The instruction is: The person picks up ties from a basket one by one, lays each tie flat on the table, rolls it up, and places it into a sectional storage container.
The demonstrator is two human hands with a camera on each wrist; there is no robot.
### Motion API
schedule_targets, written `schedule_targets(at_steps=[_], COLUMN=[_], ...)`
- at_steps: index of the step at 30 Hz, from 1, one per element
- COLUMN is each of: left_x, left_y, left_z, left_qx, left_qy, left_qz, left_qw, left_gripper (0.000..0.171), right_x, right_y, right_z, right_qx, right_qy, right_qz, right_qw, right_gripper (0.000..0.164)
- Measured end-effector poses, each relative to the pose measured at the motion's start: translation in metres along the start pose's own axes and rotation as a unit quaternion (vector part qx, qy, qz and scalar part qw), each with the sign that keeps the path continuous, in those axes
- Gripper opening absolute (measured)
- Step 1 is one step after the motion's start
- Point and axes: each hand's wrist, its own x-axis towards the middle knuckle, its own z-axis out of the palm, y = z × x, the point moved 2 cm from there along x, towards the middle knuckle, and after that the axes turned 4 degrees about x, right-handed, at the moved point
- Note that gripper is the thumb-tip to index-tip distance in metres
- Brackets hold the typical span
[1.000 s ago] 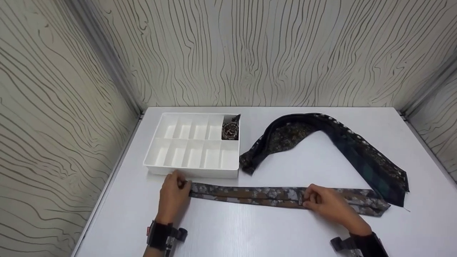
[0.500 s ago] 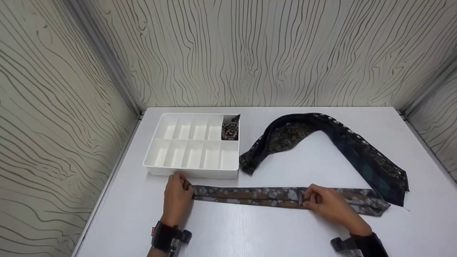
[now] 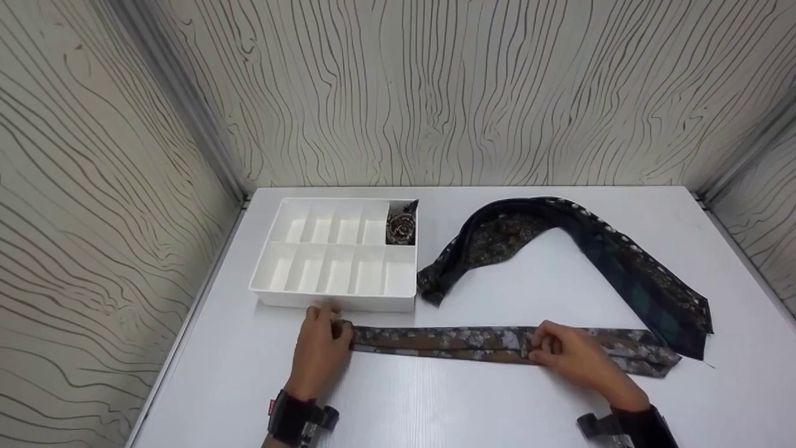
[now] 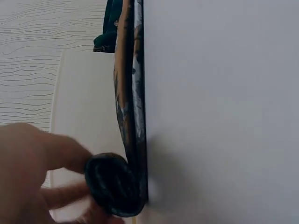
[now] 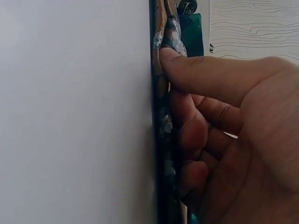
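Note:
A camouflage-like brown, grey and dark necktie [image 3: 435, 342] lies stretched sideways along the front of the table. Its left end is wound into a small roll [image 4: 114, 186], which my left hand [image 3: 320, 350] holds between thumb and fingers. Toward the wide end, my right hand [image 3: 578, 359] pinches the tie, with the thumb [image 5: 187, 72] on its upper face and the other fingers curled beneath or beside it. The wide tip extends to the right past that hand, close to the lower end of a dark green and navy tie [image 3: 647, 305].
A white divided box [image 3: 336, 303] stands just behind my left hand. In its back right compartment sits a rolled brown patterned tie [image 3: 401, 229]. Dark floral fabric [image 3: 504, 239] lies along the green tie in an arch at the right. Wood-grain panels [image 3: 435, 93] enclose the table.
My left hand has moved rightward along the tie with the rolled end, and the flat stretch between the hands has become shorter. The right hand has stayed almost in place.

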Motion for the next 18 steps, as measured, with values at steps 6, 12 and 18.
schedule_targets(at_steps=[6,12,18], left_x=[-0.003,-0.002,-0.002], left_y=[0.002,0.016,0.024], left_z=[0.004,0.015,0.022], left_qx=[0.009,-0.021,-0.019], left_qy=[0.002,-0.006,-0.007], left_qz=[-0.006,0.039,0.067], left_qw=[0.9999,0.9990,0.9975], left_gripper=[0.028,0.031,0.034], right_x=[0.004,0.017,0.033], right_y=[-0.012,-0.037,-0.077], right_z=[0.001,0.000,0.022], right_qx=[-0.036,-0.072,-0.062], right_qy=[-0.014,-0.017,0.004], right_qz=[0.003,-0.028,-0.100], right_qw=[0.999,0.997,0.993], right_gripper=[0.015,0.010,0.005])
